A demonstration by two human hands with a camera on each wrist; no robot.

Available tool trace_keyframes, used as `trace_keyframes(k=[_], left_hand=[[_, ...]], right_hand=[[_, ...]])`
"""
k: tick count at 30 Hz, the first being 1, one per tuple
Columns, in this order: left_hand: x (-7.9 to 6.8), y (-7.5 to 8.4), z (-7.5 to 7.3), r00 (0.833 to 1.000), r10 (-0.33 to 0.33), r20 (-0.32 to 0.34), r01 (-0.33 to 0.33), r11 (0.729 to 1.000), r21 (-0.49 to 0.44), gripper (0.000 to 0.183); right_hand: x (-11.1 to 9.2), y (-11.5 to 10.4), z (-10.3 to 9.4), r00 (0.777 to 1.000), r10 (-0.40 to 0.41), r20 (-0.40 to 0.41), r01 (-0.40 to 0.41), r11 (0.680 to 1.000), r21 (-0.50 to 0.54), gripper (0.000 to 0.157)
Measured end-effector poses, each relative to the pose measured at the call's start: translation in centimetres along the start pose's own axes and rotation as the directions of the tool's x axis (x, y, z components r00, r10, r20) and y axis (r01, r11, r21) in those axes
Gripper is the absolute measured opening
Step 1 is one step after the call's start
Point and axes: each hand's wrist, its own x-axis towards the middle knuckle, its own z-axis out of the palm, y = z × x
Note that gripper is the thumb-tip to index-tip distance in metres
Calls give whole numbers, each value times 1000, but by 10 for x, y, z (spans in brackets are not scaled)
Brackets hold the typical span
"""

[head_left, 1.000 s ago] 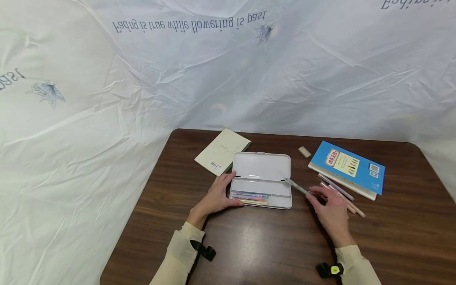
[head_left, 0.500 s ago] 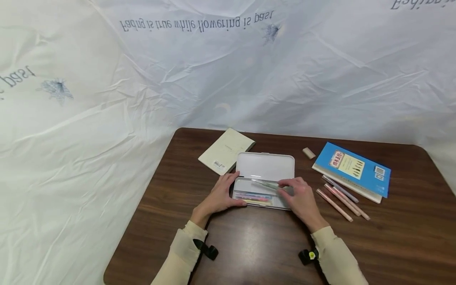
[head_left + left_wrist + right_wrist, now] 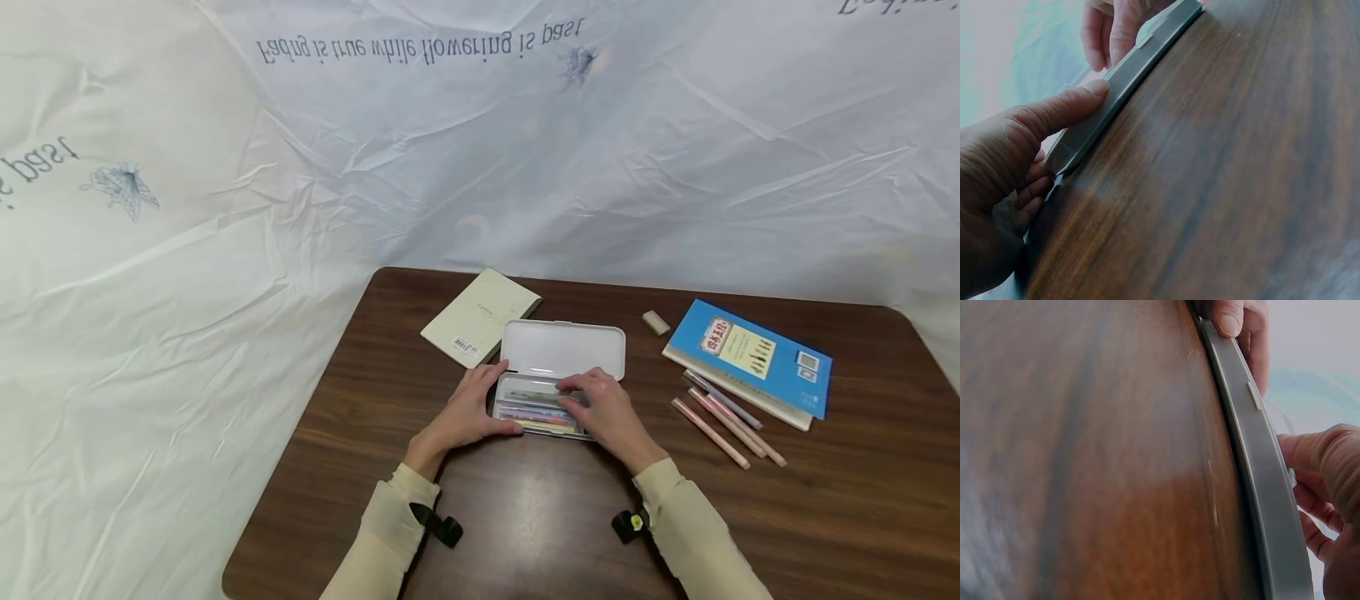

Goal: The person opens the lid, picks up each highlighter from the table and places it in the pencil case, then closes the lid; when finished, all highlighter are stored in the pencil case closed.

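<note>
A white pencil case point(image 3: 564, 348) lies on the table with its lid folded back. My left hand point(image 3: 467, 410) grips its left end, thumb on the front wall point(image 3: 1085, 128) and fingers round the side. My right hand point(image 3: 604, 410) reaches into the back compartment and pinches the right end of a pale green pen point(image 3: 531, 395) lying lengthwise there. Several colourful pens point(image 3: 536, 416) fill the front compartment. In the right wrist view the pen's end point(image 3: 1292, 479) shows beside my right fingers, just over the case's rim; the rest is hidden by the wall.
Behind the case at left lies a cream notebook point(image 3: 480, 312). To the right are an eraser point(image 3: 656, 322), a blue-covered book point(image 3: 750, 358), a greyish pen point(image 3: 723, 400) and several pink pens point(image 3: 711, 433). A white sheet point(image 3: 480, 167) hangs behind the table point(image 3: 525, 517).
My right hand has carried the green pen leftward from beside the pink pens and lowered it into the back compartment. My left hand has kept its grip on the case.
</note>
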Motion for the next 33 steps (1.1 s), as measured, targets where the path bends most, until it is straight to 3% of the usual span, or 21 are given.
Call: trace_keyframes(k=[19, 25, 33], left_hand=[[5, 4, -4, 1000, 20, -4, -20, 1000, 4, 111], [5, 4, -2, 999, 29, -26, -29, 1000, 5, 111], [1, 0, 2, 999, 23, -24, -23, 1000, 2, 111]], right_hand=[[1, 1, -7, 1000, -1, -18, 1, 1000, 11, 18], [-5, 9, -18, 995, 49, -84, -47, 999, 24, 16], [-37, 39, -43, 966, 70, -249, -83, 996, -43, 24]])
